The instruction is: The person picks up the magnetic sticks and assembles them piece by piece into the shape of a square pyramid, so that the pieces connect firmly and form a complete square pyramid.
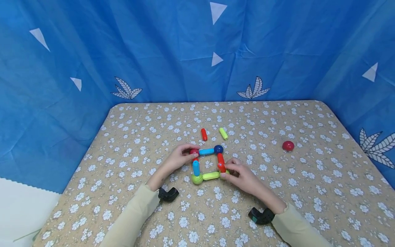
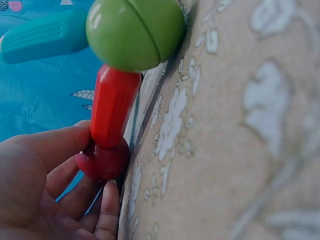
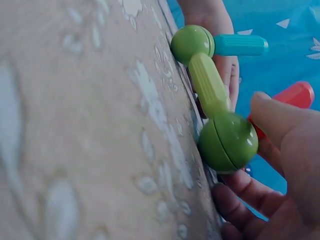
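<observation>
A square of magnetic rods and balls lies on the cloth. My left hand point(image 1: 176, 160) holds the red ball point(image 2: 105, 160) at its far left corner, thumb by the joint with a red rod point(image 2: 115, 105). My right hand point(image 1: 247, 178) grips the green ball point(image 3: 227, 142) at the near right, its thumb against an upright red rod point(image 3: 299, 95). Another green ball point(image 1: 197, 179) marks the near left corner, with a blue rod point(image 1: 196, 168) standing on it. A dark blue ball point(image 1: 218, 149) forms the far right corner. Along the sides run a light blue rod point(image 1: 206, 151), a yellow-green rod point(image 1: 211, 176) and a second red rod point(image 1: 220, 158).
Beyond the square lie a loose red rod point(image 1: 204, 134) and a loose yellow-green rod point(image 1: 223, 133). Off to the right sits a red ball or dome point(image 1: 288, 145). A flowered cloth point(image 1: 139, 219) covers the table, with blue curtains point(image 1: 185, 51) behind and at both sides.
</observation>
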A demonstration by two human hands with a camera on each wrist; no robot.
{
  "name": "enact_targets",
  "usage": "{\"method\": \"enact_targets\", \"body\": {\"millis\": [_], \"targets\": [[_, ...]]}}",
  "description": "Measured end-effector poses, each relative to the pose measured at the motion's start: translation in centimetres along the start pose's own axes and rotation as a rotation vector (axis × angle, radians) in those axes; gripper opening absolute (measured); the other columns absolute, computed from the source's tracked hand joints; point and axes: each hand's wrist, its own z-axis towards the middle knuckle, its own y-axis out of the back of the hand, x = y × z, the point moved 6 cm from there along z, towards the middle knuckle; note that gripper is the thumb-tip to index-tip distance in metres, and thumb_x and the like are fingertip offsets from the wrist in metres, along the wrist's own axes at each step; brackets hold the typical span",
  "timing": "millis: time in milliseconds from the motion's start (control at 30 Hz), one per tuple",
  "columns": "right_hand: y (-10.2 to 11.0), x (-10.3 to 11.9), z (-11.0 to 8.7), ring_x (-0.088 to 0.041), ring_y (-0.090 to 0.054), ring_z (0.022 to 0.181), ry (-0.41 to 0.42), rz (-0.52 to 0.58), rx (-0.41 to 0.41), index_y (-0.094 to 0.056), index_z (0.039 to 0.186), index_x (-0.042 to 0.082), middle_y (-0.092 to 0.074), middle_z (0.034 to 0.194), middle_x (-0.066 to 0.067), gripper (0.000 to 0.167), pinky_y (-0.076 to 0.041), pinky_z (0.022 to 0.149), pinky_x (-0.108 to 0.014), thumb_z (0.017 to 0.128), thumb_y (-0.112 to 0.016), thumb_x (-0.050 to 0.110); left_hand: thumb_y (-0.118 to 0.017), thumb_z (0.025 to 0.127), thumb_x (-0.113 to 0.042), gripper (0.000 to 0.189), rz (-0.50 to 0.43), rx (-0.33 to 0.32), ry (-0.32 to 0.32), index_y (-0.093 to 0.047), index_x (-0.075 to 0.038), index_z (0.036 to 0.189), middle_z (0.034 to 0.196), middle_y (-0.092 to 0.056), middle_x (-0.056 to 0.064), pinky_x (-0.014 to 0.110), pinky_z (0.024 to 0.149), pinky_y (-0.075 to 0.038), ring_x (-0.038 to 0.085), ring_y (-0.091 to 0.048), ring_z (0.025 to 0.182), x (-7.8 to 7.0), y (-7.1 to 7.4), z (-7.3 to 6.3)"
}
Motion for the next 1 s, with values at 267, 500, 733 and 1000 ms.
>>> {"method": "enact_targets", "body": {"millis": [267, 500, 733, 1000], "targets": [[0.1, -0.3, 0.0, -0.017, -0.046, 0.074, -0.037, 0.038, -0.061, -0.070, 0.107, 0.013, -0.055, 0.092, 0.002, 0.023, -0.042, 0.060, -0.028, 0.088, -0.067, 0.025, -0.064, 0.089, -0.007, 0.030, 0.030, -0.016, -0.021, -0.061, 0.004, 0.116, 0.110, -0.059, 0.014, 0.029, 0.072, -0.048, 0.023, -0.057, 0.086, -2.2, 0.4, -1.8], [0.4, -0.9, 0.1, -0.016, -0.046, 0.075, -0.023, 0.044, -0.152, -0.067, 0.104, 0.009, -0.054, 0.088, 0.002, 0.020, -0.043, 0.062, -0.029, 0.086, -0.069, 0.017, -0.068, 0.087, -0.010, 0.030, 0.020, -0.027, -0.001, -0.064, -0.001, 0.115, 0.112, -0.061, 0.009, 0.030, 0.079, -0.049, 0.021, -0.058, 0.095, -0.2, 0.8, -2.5], [0.6, -1.2, 0.4, -0.018, -0.045, 0.071, -0.031, 0.083, -0.155, -0.066, 0.104, 0.008, -0.051, 0.082, 0.001, 0.018, -0.040, 0.058, -0.028, 0.087, -0.068, 0.015, -0.069, 0.086, -0.011, 0.029, 0.013, 0.024, -0.030, -0.064, -0.002, 0.113, 0.105, -0.062, 0.007, 0.029, 0.079, -0.049, 0.021, -0.058, 0.092, 0.1, 0.5, -3.5], [0.6, -1.0, 0.2, -0.016, -0.044, 0.071, 0.009, 0.117, -0.195, -0.066, 0.102, 0.006, -0.053, 0.084, 0.001, 0.021, -0.039, 0.056, -0.027, 0.089, -0.066, 0.023, -0.068, 0.087, -0.015, 0.028, 0.028, 0.048, -0.029, -0.065, -0.004, 0.113, 0.100, -0.062, 0.005, 0.030, 0.078, -0.049, 0.020, -0.058, 0.089, 0.0, 0.3, -4.3]]}}
